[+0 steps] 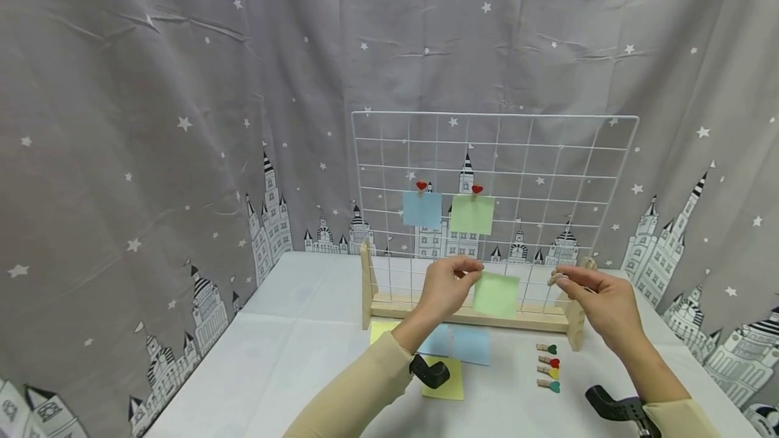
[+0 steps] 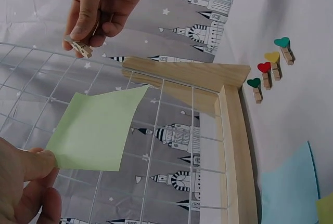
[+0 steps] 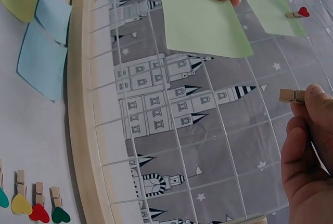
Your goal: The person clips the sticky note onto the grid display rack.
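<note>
My left hand [image 1: 449, 287] pinches a green sticky note [image 1: 496, 295] by its upper left corner, in front of the lower part of the white wire grid [image 1: 541, 172]. To the right, my right hand [image 1: 602, 303] holds a small wooden clothespin [image 3: 291, 96] between thumb and fingers; its wooden end points toward the grid in the right wrist view. Above the held note, a blue note [image 1: 422, 209] and another green note [image 1: 473, 215] hang on the grid, each under a clothespin with a red heart [image 1: 477, 189].
The grid stands in a wooden base [image 1: 523, 320] on a white table [image 1: 268, 350]. Several heart clothespins [image 1: 548, 370] lie in a column at the right front. Blue notes [image 1: 470, 345] and yellow notes [image 1: 450, 387] lie before the base. Behind hangs a grey curtain [image 1: 182, 73].
</note>
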`<state>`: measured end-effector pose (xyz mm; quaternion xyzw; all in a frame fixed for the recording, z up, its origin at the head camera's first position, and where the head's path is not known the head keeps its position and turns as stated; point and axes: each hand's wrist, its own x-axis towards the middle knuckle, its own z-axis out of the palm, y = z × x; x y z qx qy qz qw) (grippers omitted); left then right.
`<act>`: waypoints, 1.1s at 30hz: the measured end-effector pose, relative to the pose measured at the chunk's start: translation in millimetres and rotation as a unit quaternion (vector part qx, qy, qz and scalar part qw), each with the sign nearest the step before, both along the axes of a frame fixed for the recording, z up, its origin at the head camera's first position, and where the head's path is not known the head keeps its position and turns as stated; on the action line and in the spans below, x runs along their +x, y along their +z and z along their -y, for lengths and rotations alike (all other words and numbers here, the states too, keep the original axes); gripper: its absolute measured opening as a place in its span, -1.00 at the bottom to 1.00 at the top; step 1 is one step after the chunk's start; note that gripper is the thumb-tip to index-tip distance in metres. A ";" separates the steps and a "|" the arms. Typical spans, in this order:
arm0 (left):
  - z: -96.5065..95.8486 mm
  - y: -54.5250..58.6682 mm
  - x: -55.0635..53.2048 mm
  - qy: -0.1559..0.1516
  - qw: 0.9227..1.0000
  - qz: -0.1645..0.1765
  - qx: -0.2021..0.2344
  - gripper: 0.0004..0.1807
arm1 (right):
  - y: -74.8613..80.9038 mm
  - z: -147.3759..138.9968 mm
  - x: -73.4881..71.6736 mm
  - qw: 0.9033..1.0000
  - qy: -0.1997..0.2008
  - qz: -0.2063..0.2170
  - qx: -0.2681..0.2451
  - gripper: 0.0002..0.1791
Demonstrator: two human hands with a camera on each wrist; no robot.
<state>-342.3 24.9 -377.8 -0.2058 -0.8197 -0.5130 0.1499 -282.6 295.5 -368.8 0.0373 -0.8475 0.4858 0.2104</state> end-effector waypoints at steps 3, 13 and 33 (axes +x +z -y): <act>-1.8 2.2 -1.1 0.000 1.000 -0.002 0.004 -0.88 | 2.6 -0.1 -0.3 1.000 0.001 0.002 0.000 -0.53; -11.5 8.2 -2.4 0.015 1.000 0.008 0.010 -0.91 | 5.5 -0.3 -1.2 1.000 0.004 -0.010 0.011 -0.57; -33.7 25.9 -1.1 0.002 0.999 -0.023 0.033 -0.89 | 28.7 8.2 -6.1 1.000 0.015 -0.020 0.006 -0.54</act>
